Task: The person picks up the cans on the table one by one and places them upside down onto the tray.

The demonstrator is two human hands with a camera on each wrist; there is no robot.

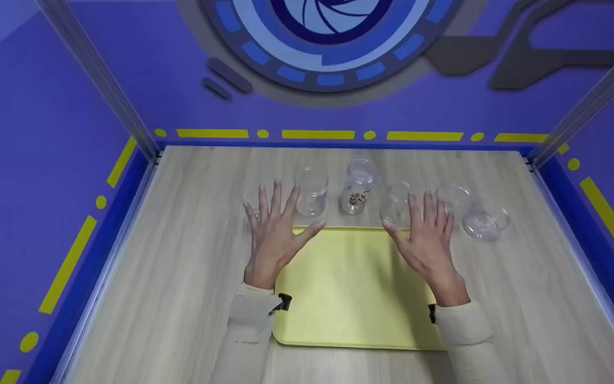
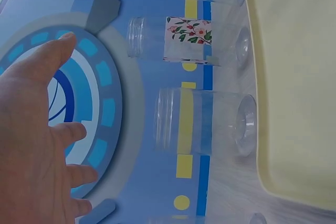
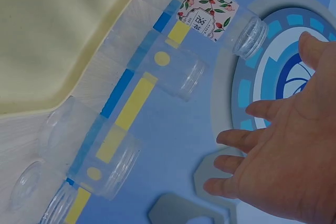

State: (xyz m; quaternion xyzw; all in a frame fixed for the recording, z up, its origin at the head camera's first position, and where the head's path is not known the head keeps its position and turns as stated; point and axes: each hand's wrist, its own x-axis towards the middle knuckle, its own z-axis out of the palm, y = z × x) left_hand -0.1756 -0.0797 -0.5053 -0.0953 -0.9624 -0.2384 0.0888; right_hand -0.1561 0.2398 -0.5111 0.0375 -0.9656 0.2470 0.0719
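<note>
My left hand [image 1: 272,237] is over the far left corner of a pale yellow tray [image 1: 360,298], fingers spread and holding nothing. Over the far right corner, my right hand [image 1: 428,240] also has its fingers extended and nothing in its grasp. Beyond the tray, a clear jar with a floral label [image 1: 357,198] stands between the hands. A plain clear jar [image 1: 312,194] is close to the left fingertips. Near the right thumb, another clear jar [image 1: 398,205] is partly covered by that hand. The right wrist view shows the floral label [image 3: 209,10] with dark lettering.
Further right are more clear containers, one [image 1: 453,198] beside the right fingers and another [image 1: 485,221] farther out. One more lies mostly hidden behind the left hand. A blue printed wall [image 1: 328,120] rises behind the wooden table [image 1: 179,256], with side panels left and right.
</note>
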